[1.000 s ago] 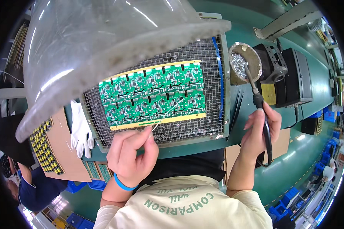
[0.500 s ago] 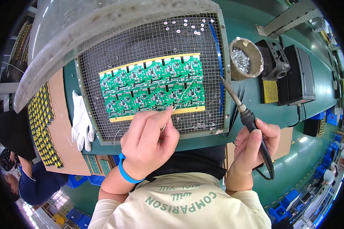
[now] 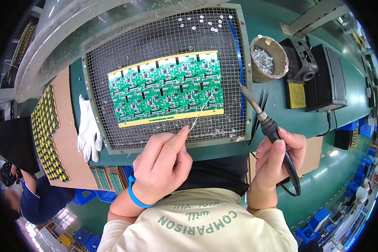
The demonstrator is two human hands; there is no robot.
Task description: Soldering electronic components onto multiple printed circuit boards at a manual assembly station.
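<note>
A panel of green circuit boards [image 3: 168, 89] with yellow edge strips lies on a black mesh tray [image 3: 155, 46]. My left hand [image 3: 166, 161], a blue band round its wrist, pinches a thin length of solder wire [image 3: 200, 110] just off the panel's near edge. The wire's free end reaches over the lower right boards; whether it touches them I cannot tell. In my right hand [image 3: 279, 157] is a soldering iron [image 3: 270, 129], held by its black handle. Its tip points up and left, over the tray's right edge and apart from the boards.
Right of the tray stand a cup of solder scraps [image 3: 269, 59], an iron holder [image 3: 300, 63] with a yellow sponge [image 3: 297, 98], and a black box [image 3: 326, 80]. Tweezers [image 3: 261, 107] lie beside the tray. A white glove [image 3: 89, 130] and yellow-black components [image 3: 46, 130] are left. A clear shield [image 3: 71, 38] overhangs.
My left hand has shifted slightly down and left, and the wire's end sits lower on the panel. The iron stays in my right hand, moved slightly left. The whole view has shifted slightly.
</note>
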